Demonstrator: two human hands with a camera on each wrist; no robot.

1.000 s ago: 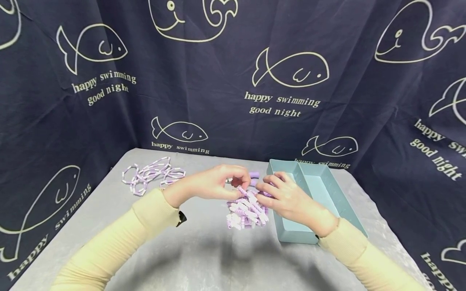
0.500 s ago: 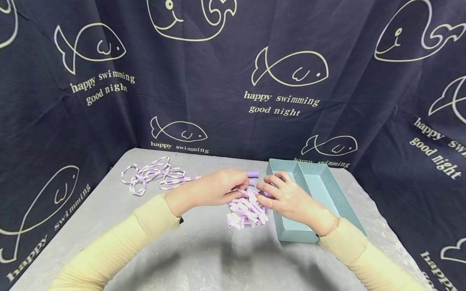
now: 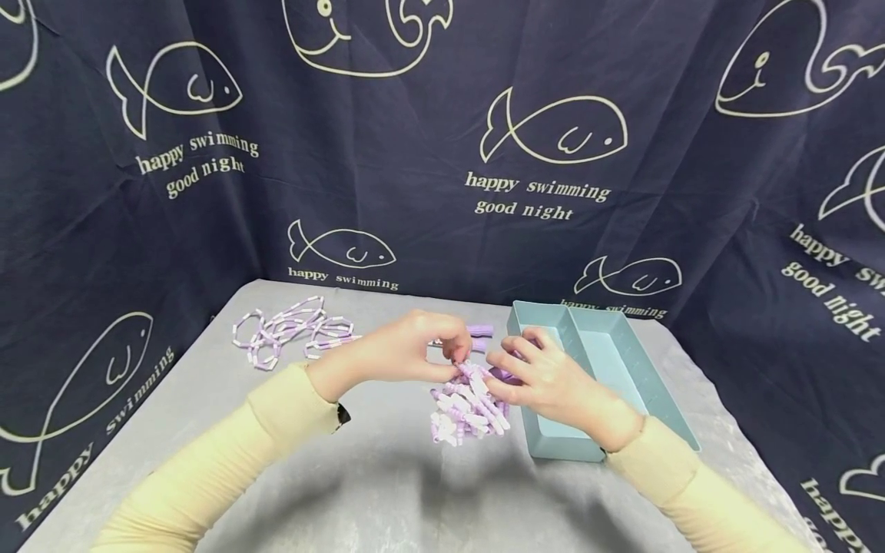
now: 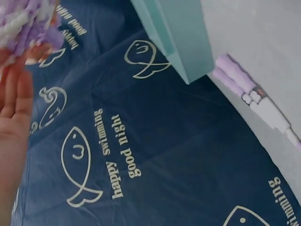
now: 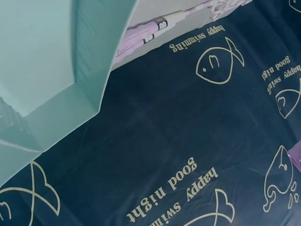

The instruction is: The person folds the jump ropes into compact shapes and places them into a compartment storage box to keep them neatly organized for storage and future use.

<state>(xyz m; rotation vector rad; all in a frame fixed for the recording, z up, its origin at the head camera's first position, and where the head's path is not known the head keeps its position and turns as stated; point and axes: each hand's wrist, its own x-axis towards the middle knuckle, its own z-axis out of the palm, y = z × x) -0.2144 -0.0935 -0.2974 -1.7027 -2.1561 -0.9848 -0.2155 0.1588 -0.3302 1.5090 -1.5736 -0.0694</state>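
A purple-and-white beaded jump rope (image 3: 472, 408) hangs in a gathered bundle between my hands above the table. My left hand (image 3: 415, 349) pinches a beaded piece at the bundle's top, with thumb and fingers bent. From the right, my right hand (image 3: 553, 384) holds the bundle, its fingers curled; something purple shows beneath them. In the left wrist view, part of the left hand (image 4: 14, 106) appears at the left edge beside the bundle (image 4: 28, 26). The right wrist view shows only a purple piece (image 5: 296, 154) at its edge, and the right hand is outside it.
A second beaded jump rope (image 3: 290, 330) lies loosely looped at the table's back left. Its purple handles (image 4: 235, 75) lie near a blue-green divided tray (image 3: 657, 384) at the right. Dark printed cloth (image 3: 429, 153) hangs behind the grey-covered table (image 3: 387, 491).
My left hand dips slightly, then rises again at the bundle's top, its fingers bending more. The bundle sags slightly lower and its beads shift. My right hand stays nearly in place.
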